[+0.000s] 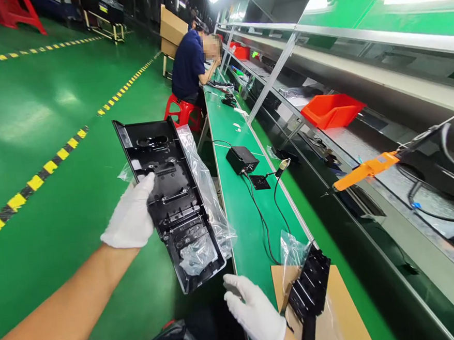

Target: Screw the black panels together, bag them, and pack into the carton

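Observation:
My left hand [132, 213], in a white glove, grips the left edge of a long black plastic housing [174, 194], thumb on its ribbed inner side. The housing is tilted beside the bench, over the floor. A crumpled clear plastic bag [197, 255] lies in its lower end, and more clear film [209, 192] hangs along its right side. Just below the housing's lower right corner is my right hand [254, 308], also gloved, fingers apart and holding nothing. To its right, a second black ribbed part [312, 283] rests on cardboard [349, 306].
On the green bench [251, 241] stand a black box [242, 159] with cables and a small black plate [259, 182]. An orange electric screwdriver [367, 171] hangs at the right, near a red bin [331, 110]. A person [188, 64] sits farther along the bench.

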`<state>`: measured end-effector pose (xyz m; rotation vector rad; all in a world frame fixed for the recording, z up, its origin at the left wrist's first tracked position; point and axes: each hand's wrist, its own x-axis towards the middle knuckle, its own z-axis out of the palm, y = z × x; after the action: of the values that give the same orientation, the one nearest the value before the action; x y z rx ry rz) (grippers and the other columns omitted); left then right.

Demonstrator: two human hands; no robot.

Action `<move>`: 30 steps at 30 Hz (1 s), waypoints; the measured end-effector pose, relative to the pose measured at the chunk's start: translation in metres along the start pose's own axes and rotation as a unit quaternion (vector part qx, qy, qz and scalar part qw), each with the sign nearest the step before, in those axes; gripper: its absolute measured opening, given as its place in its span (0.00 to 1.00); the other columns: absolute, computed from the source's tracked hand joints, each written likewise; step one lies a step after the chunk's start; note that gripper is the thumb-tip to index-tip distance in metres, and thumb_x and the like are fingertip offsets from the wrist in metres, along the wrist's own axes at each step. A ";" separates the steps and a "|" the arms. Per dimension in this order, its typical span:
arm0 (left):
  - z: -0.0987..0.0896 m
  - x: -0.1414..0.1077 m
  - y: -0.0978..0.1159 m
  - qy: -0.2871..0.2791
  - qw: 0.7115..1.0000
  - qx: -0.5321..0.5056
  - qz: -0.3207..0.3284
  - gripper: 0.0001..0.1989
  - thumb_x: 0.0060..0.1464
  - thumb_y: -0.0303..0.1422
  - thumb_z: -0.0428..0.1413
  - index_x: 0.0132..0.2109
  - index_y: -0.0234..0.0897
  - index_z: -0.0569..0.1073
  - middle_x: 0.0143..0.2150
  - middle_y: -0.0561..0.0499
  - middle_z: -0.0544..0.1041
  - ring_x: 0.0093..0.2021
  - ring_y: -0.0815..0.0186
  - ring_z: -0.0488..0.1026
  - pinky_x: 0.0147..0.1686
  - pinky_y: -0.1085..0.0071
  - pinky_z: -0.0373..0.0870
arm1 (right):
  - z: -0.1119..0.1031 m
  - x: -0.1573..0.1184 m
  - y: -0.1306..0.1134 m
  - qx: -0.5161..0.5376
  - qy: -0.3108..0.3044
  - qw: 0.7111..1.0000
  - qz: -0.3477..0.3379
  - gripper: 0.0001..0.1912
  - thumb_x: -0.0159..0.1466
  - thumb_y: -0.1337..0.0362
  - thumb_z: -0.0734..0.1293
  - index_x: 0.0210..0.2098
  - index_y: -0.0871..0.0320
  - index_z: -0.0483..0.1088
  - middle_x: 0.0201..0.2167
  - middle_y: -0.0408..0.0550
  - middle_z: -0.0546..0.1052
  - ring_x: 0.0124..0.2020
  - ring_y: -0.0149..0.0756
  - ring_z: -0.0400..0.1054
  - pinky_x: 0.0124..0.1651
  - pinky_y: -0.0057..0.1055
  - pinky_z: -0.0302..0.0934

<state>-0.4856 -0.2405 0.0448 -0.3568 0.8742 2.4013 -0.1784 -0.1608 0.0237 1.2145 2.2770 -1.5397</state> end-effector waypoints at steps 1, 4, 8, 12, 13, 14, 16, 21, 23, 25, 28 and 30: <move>-0.001 -0.007 0.004 -0.003 1.000 0.013 0.009 0.14 0.61 0.27 0.57 0.52 0.34 0.78 0.39 0.50 0.85 0.41 0.66 0.83 0.54 0.70 0.77 | -0.004 0.004 -0.005 -0.078 -0.002 0.996 -0.030 0.29 0.66 0.51 0.65 0.62 0.57 0.70 0.60 0.58 0.75 0.63 0.49 0.69 0.69 0.49 0.58; -0.010 -0.028 0.019 -0.023 0.998 0.049 0.026 0.17 0.58 0.29 0.60 0.54 0.36 0.79 0.44 0.48 0.85 0.45 0.64 0.83 0.56 0.69 0.77 | -0.012 0.026 -0.021 -0.301 -0.030 0.947 -0.111 0.29 0.64 0.63 0.64 0.65 0.59 0.68 0.65 0.59 0.70 0.66 0.52 0.64 0.70 0.51 0.57; -0.032 -0.058 0.037 -0.024 0.996 0.053 0.073 0.22 0.49 0.32 0.67 0.53 0.39 0.79 0.48 0.50 0.84 0.51 0.59 0.81 0.59 0.66 0.75 | -0.013 0.066 -0.034 -0.488 -0.085 0.851 -0.175 0.31 0.60 0.69 0.64 0.64 0.60 0.67 0.66 0.60 0.68 0.65 0.53 0.64 0.67 0.50 0.61; -0.053 -0.093 0.051 0.000 0.991 0.055 0.119 0.24 0.45 0.33 0.70 0.52 0.40 0.79 0.48 0.51 0.84 0.54 0.57 0.80 0.60 0.65 0.75 | -0.010 0.103 -0.028 -0.615 -0.100 0.766 -0.158 0.32 0.63 0.66 0.64 0.67 0.64 0.63 0.71 0.64 0.60 0.71 0.58 0.54 0.70 0.56 0.54; -0.057 -0.103 0.052 0.006 0.991 0.055 0.124 0.24 0.46 0.33 0.70 0.52 0.40 0.79 0.48 0.50 0.84 0.53 0.58 0.80 0.60 0.65 0.75 | -0.010 0.111 -0.025 -0.638 -0.105 0.747 -0.156 0.31 0.64 0.66 0.63 0.66 0.63 0.65 0.72 0.62 0.60 0.73 0.57 0.52 0.71 0.58 0.51; -0.061 -0.113 0.054 0.014 0.990 0.055 0.132 0.25 0.46 0.34 0.70 0.53 0.40 0.79 0.48 0.51 0.84 0.52 0.58 0.80 0.59 0.65 0.76 | -0.009 0.117 -0.022 -0.657 -0.107 0.730 -0.155 0.29 0.64 0.66 0.63 0.65 0.61 0.67 0.72 0.61 0.60 0.73 0.56 0.50 0.72 0.61 0.47; -0.068 -0.136 0.053 0.029 0.987 0.053 0.148 0.24 0.46 0.34 0.70 0.53 0.41 0.79 0.48 0.51 0.84 0.51 0.59 0.81 0.57 0.66 0.77 | -0.008 0.128 -0.020 -0.683 -0.104 0.705 -0.159 0.27 0.64 0.67 0.62 0.63 0.58 0.70 0.71 0.59 0.62 0.74 0.54 0.50 0.72 0.63 0.43; -0.086 -0.193 0.051 0.038 0.978 0.067 0.196 0.24 0.46 0.34 0.70 0.52 0.41 0.80 0.52 0.49 0.83 0.55 0.57 0.79 0.59 0.66 0.76 | -0.007 0.145 -0.020 -0.702 -0.091 0.686 -0.167 0.26 0.63 0.70 0.61 0.59 0.56 0.73 0.67 0.59 0.67 0.72 0.54 0.52 0.70 0.65 0.42; -0.092 -0.212 0.054 0.036 0.976 0.072 0.202 0.24 0.46 0.34 0.70 0.52 0.40 0.80 0.52 0.48 0.83 0.56 0.56 0.78 0.60 0.65 0.75 | -0.006 0.148 -0.020 -0.708 -0.089 0.682 -0.159 0.25 0.61 0.73 0.61 0.56 0.56 0.76 0.64 0.60 0.70 0.71 0.54 0.53 0.69 0.66 0.44; -0.097 -0.227 0.058 0.035 0.976 0.076 0.202 0.25 0.45 0.34 0.71 0.52 0.40 0.80 0.50 0.47 0.84 0.56 0.55 0.78 0.59 0.64 0.76 | -0.005 0.149 -0.019 -0.713 -0.090 0.680 -0.149 0.24 0.59 0.75 0.62 0.52 0.57 0.78 0.61 0.61 0.73 0.71 0.55 0.53 0.68 0.67 0.45; -0.102 -0.240 0.066 0.044 0.976 0.074 0.198 0.26 0.43 0.34 0.71 0.52 0.39 0.80 0.48 0.47 0.84 0.55 0.54 0.79 0.56 0.63 0.79 | -0.003 0.150 -0.018 -0.716 -0.089 0.679 -0.137 0.25 0.55 0.78 0.64 0.50 0.59 0.79 0.59 0.63 0.75 0.71 0.56 0.53 0.68 0.68 0.45; -0.104 -0.243 0.070 0.049 0.978 0.066 0.191 0.26 0.42 0.33 0.71 0.51 0.39 0.80 0.46 0.47 0.85 0.54 0.53 0.80 0.55 0.63 0.79 | -0.002 0.150 -0.019 -0.719 -0.087 0.678 -0.127 0.27 0.53 0.79 0.64 0.50 0.59 0.79 0.59 0.63 0.75 0.72 0.56 0.53 0.69 0.68 0.44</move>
<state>-0.3236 -0.4530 0.1035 -0.2755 1.2370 2.6705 -0.2903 -0.0807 -0.0388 0.2184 2.4127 0.3993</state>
